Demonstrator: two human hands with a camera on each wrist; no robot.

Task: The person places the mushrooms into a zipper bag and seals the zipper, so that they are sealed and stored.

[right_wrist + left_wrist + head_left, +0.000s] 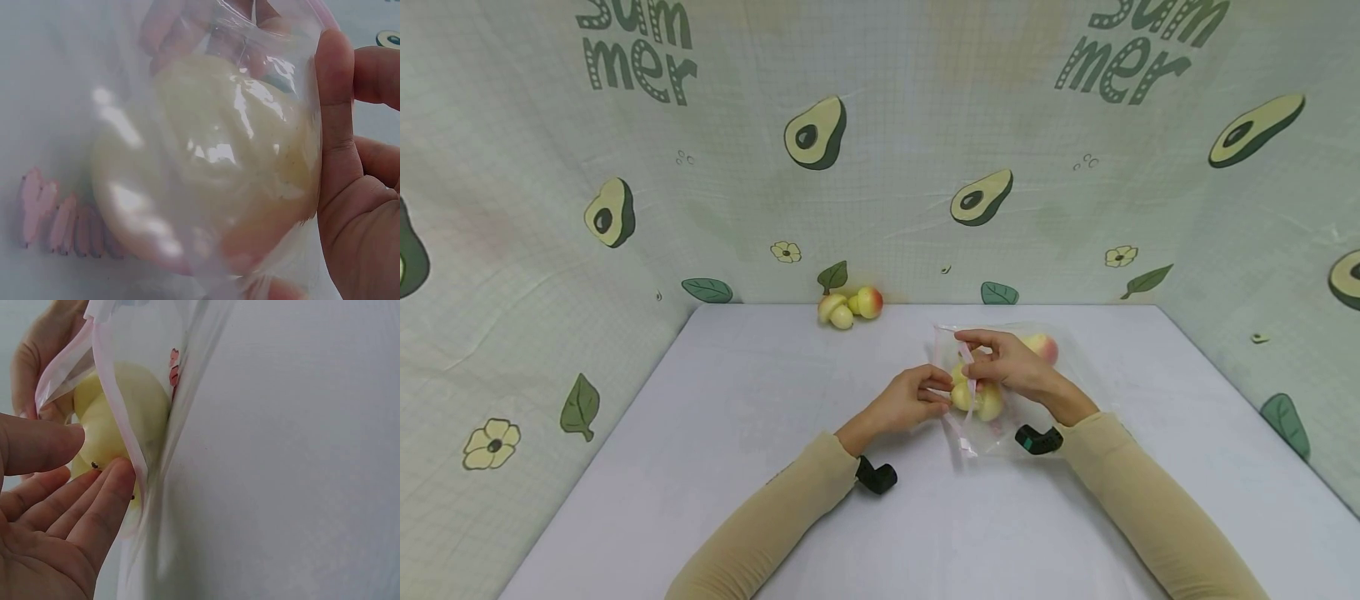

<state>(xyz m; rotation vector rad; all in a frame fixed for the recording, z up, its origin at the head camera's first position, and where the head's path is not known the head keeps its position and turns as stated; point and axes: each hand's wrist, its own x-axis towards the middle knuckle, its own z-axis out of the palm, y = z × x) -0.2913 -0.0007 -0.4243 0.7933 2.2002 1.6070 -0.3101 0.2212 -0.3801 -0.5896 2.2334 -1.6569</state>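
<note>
A clear plastic bag with a pink zip edge [996, 446] lies right of centre on the table, its mouth toward the left. My left hand [910, 398] is at that mouth, its thumb and fingers around a pale yellow pear [103, 434], whose dark end shows above the fingertips. With my right hand [1011, 362] I pinch the bag's upper edge and keep the mouth parted. Through the film, the right wrist view shows a large pale pear [212, 150]. A red-blushed pear [1042, 347] lies deeper in the bag, partly behind my right hand.
At the table's back edge, left of the bag, lie more yellow pears [869, 302], one red-tinged. Behind them rises a cloth backdrop [895, 242] printed with avocados. Small black wrist cameras [877, 477] stick out at both cuffs.
</note>
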